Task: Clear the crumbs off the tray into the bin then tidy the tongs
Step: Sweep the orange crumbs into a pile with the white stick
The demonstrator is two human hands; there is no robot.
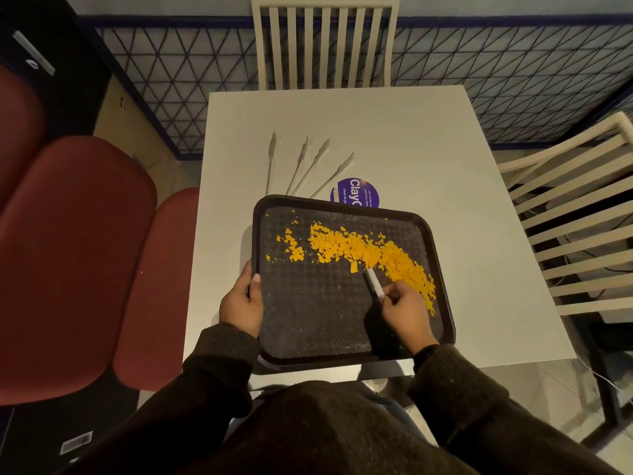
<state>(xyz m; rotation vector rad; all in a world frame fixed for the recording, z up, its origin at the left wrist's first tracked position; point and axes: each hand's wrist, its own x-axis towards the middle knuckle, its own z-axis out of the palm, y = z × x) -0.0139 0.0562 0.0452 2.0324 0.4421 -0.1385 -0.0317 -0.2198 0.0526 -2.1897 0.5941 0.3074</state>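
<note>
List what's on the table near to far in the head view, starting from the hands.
left hand and right hand on the tray → orange crumbs → purple sticker → tongs → white chair beyond the table.

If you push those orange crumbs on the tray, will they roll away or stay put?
The orange crumbs look like flat, jagged flakes, so they would probably slide and pile up rather than roll. They seem light: a few lie scattered apart at the left. The tray has a textured floor and a raised rim, which likely slows them and keeps them in.
</note>
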